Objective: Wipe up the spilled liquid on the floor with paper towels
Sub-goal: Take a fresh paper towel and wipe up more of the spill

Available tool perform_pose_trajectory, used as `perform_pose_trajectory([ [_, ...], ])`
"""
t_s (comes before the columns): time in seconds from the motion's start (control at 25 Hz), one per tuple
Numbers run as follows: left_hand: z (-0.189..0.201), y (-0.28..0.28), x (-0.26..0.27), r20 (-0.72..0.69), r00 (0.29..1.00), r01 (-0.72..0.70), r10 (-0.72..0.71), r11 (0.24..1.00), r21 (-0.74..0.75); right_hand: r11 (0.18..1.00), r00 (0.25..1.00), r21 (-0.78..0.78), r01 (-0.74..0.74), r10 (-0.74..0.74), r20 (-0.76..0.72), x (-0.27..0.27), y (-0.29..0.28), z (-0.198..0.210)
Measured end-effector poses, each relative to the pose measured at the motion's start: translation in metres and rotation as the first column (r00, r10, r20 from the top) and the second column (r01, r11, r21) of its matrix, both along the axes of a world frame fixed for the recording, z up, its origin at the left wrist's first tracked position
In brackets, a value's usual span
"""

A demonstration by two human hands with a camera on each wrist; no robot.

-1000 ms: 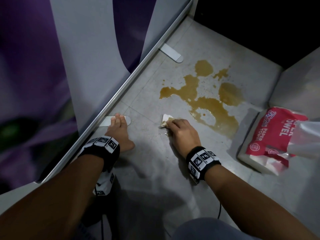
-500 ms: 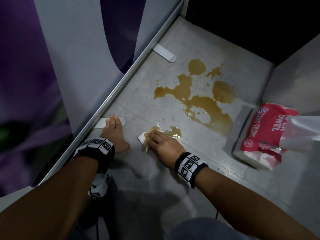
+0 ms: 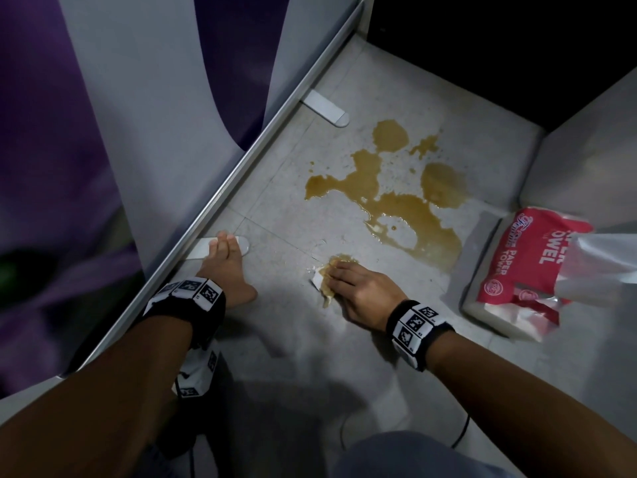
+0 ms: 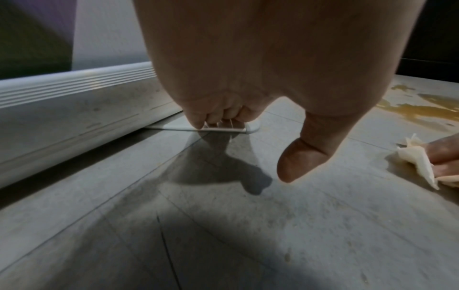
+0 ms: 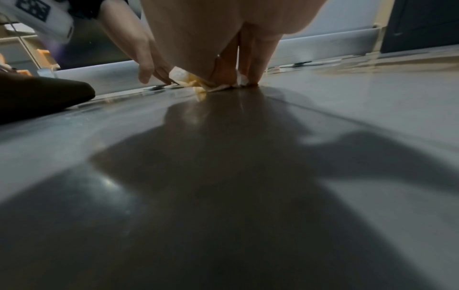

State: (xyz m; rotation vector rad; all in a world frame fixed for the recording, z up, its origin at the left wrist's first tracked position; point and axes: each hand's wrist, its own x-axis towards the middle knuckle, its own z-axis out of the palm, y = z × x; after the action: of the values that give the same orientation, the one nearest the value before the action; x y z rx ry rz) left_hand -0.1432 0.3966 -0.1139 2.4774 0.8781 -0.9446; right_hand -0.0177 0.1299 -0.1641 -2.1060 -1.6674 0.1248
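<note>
1. The left hand (image 3: 225,267) is propped on the floor, fingers together and straight, fingertips (image 4: 198,122) down, thumb (image 4: 301,155) hanging free.
2. The right hand (image 3: 358,291) lies palm down, its straight fingers (image 5: 258,64) pressing flat.
3. Both forearms reach forward and down, bare.
4. Each wrist wears a black band with white square-patterned marker blocks (image 3: 415,326).

Red paper-towel pack (image 3: 517,260), floor at 3 o'clock: white "PAPER TOWEL", partly cut off "OWEL"; script brand name unreadable. Wristband squares: coded patterns only.
</note>
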Motion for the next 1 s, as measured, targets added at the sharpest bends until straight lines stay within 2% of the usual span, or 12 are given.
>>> perform_pose_trajectory([
  [0.2,0.000,-0.002,0.000,-0.001,1.000,-0.010,0.010,1.000,0.000,0.997,0.997,-0.026,0.069,-0.070,-0.029,-0.003,-0.007,0.009],
  [0.32,0.000,-0.005,-0.001,0.008,1.000,-0.016,0.016,1.000,0.006,0.979,0.966,-0.104,0.175,-0.191,-0.173,0.000,-0.007,0.027],
  [0.36,0.000,-0.006,-0.001,0.012,1.000,-0.018,0.018,1.000,0.003,0.957,0.920,-0.158,0.243,-0.279,-0.275,0.003,-0.008,0.034],
  [0.44,-0.001,-0.006,-0.003,0.014,1.000,-0.023,0.023,1.000,-0.011,0.892,0.747,-0.255,0.373,-0.451,-0.488,0.012,-0.011,0.043],
  [0.48,-0.001,-0.007,-0.003,0.013,1.000,-0.023,0.023,1.000,-0.016,0.861,0.667,-0.282,0.423,-0.507,-0.546,0.019,-0.010,0.045],
  [0.52,0.000,-0.007,-0.003,0.014,1.000,-0.021,0.022,1.000,-0.019,0.836,0.637,-0.289,0.466,-0.544,-0.547,0.025,-0.008,0.047],
  [0.64,0.001,-0.007,-0.003,0.009,1.000,-0.023,0.023,0.999,-0.026,0.801,0.671,-0.271,0.534,-0.597,-0.440,0.040,0.001,0.041],
  [0.68,0.002,-0.007,-0.002,0.007,1.000,-0.023,0.023,0.999,-0.025,0.808,0.720,-0.260,0.529,-0.589,-0.366,0.041,0.004,0.038],
  [0.76,0.003,-0.007,-0.002,0.004,1.000,-0.022,0.022,1.000,-0.022,0.841,0.845,-0.239,0.485,-0.522,-0.121,0.039,0.007,0.034],
  [0.8,0.003,-0.007,-0.002,0.003,1.000,-0.021,0.021,1.000,-0.023,0.852,0.875,-0.232,0.470,-0.484,-0.003,0.036,0.008,0.033],
  [0.92,0.004,-0.007,-0.001,0.001,1.000,-0.017,0.017,1.000,-0.017,0.828,0.858,-0.232,0.510,-0.470,0.209,0.021,0.012,0.037],
  [1.0,0.004,-0.007,-0.001,-0.002,1.000,-0.015,0.015,1.000,-0.022,0.803,0.848,-0.277,0.528,-0.477,0.232,0.012,0.015,0.039],
])
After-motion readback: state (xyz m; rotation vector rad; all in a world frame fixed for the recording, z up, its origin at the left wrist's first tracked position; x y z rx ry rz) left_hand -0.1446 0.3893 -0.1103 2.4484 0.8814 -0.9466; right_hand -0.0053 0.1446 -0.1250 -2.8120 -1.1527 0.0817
